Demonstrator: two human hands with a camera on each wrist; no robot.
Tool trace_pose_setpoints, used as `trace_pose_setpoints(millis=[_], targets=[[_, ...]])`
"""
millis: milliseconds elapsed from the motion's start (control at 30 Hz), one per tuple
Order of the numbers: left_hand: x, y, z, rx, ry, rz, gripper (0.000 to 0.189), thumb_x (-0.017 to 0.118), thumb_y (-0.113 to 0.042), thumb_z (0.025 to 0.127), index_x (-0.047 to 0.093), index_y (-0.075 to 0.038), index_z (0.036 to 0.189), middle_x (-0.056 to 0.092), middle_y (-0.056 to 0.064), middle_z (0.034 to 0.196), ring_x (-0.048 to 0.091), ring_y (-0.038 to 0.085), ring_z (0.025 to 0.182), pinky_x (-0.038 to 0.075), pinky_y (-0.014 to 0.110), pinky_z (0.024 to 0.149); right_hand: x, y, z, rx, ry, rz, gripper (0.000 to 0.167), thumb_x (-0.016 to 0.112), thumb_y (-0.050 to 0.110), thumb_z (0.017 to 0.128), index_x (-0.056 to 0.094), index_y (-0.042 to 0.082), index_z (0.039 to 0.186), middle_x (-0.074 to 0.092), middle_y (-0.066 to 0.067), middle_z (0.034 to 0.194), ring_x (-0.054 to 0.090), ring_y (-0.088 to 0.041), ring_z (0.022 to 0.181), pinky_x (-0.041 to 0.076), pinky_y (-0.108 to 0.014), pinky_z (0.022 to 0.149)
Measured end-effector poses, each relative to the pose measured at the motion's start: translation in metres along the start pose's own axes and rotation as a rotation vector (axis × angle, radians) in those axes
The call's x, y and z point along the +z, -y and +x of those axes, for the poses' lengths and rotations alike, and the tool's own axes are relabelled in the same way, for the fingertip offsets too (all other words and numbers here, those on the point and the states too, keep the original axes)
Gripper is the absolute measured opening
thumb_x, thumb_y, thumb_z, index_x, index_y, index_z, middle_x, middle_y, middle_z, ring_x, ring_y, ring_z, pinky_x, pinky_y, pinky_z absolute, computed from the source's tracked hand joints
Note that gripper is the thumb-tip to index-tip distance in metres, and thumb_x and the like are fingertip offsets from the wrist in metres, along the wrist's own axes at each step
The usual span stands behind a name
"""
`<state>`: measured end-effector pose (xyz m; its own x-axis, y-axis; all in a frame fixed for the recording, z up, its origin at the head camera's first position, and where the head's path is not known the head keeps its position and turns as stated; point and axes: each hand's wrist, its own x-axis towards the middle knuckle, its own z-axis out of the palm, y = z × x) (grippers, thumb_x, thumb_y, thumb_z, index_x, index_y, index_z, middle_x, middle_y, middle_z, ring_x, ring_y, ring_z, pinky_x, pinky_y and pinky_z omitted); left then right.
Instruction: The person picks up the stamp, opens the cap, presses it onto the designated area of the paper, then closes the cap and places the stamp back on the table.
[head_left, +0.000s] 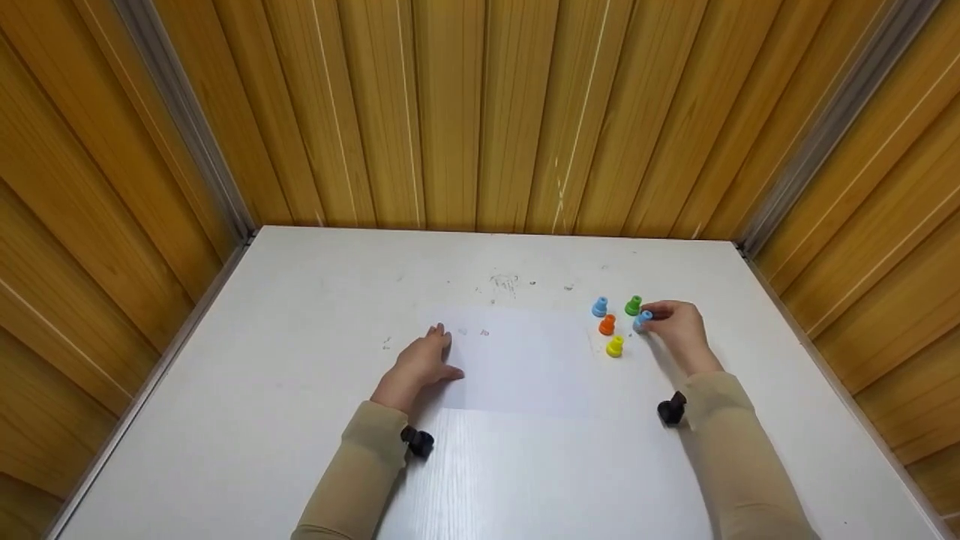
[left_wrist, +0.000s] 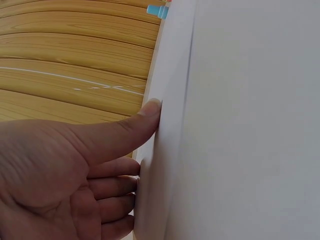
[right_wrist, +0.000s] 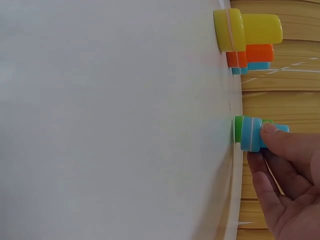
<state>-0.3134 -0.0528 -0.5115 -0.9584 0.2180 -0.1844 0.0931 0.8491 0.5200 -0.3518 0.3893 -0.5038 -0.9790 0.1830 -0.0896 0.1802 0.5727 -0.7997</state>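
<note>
Pinching light-blue flanged peg [head_left: 643, 320] in right hand [head_left: 675, 330] | left hand [head_left: 420, 365] flat, relaxed

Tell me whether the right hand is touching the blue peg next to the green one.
Touching. The right wrist view shows the right hand's fingertips closed on the blue peg's stem; the head view agrees.

Five small plastic pegs stand out against a white counter [head_left: 300, 375]: two light blue ones [head_left: 599, 307] [head_left: 643, 320], one green [head_left: 633, 305], one orange [head_left: 607, 325] and one yellow [head_left: 615, 346]. A plain white sheet of paper [head_left: 525, 367] lies at centre. Beige sleeves [head_left: 360, 465] cover both arms; honey-brown, wood-grain panelled walls [head_left: 480, 112] surround the scene.
</note>
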Motion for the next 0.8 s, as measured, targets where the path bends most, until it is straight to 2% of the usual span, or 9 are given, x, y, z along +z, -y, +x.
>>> trace_pose_setpoints(millis=[200, 500, 633, 733, 800], targets=[[-0.001, 0.0, -0.001, -0.005, 0.003, -0.014, 0.083, 0.084, -0.023, 0.086, 0.043, 0.0, 0.154, 0.028, 0.017, 0.169, 0.025, 0.032, 0.159, 0.023, 0.044, 0.131, 0.002, 0.0, 0.001, -0.001, 0.031, 0.008, 0.04, 0.07, 0.001, 0.094, 0.064, -0.002, 0.134, 0.063, -0.024, 0.134, 0.058, -0.03, 0.121, 0.054, -0.034, 0.106], [-0.001, 0.003, 0.0, 0.025, 0.015, -0.005, 0.086, 0.085, -0.025, 0.084, 0.043, 0.001, 0.154, 0.027, 0.018, 0.169, 0.023, 0.031, 0.159, 0.024, 0.045, 0.131, 0.002, -0.001, 0.0, -0.042, 0.027, -0.014, 0.045, 0.072, -0.001, 0.092, 0.063, -0.002, 0.136, 0.063, -0.026, 0.136, 0.059, -0.035, 0.127, 0.049, -0.043, 0.113], [-0.001, 0.003, 0.0, 0.034, 0.013, 0.009, 0.084, 0.085, -0.025, 0.085, 0.044, 0.002, 0.153, 0.028, 0.02, 0.168, 0.025, 0.032, 0.159, 0.025, 0.045, 0.131, -0.004, 0.005, -0.004, -0.047, -0.007, -0.01, 0.045, 0.07, 0.001, 0.094, 0.062, 0.0, 0.138, 0.061, -0.024, 0.141, 0.056, -0.038, 0.132, 0.047, -0.047, 0.117], [-0.001, 0.003, 0.0, 0.032, 0.01, 0.004, 0.083, 0.085, -0.025, 0.085, 0.045, 0.002, 0.153, 0.029, 0.02, 0.168, 0.025, 0.032, 0.158, 0.024, 0.044, 0.131, -0.009, 0.013, -0.009, -0.043, -0.03, 0.031, 0.043, 0.07, 0.006, 0.096, 0.062, 0.003, 0.139, 0.062, -0.021, 0.143, 0.059, -0.033, 0.132, 0.046, -0.046, 0.118], [-0.002, 0.003, 0.0, 0.024, 0.008, -0.004, 0.083, 0.085, -0.025, 0.085, 0.044, 0.001, 0.153, 0.028, 0.019, 0.168, 0.024, 0.032, 0.159, 0.024, 0.044, 0.131, -0.012, 0.018, -0.013, -0.038, 0.003, 0.073, 0.044, 0.072, 0.012, 0.097, 0.062, 0.005, 0.14, 0.064, -0.017, 0.142, 0.064, -0.024, 0.126, 0.048, -0.041, 0.117]])
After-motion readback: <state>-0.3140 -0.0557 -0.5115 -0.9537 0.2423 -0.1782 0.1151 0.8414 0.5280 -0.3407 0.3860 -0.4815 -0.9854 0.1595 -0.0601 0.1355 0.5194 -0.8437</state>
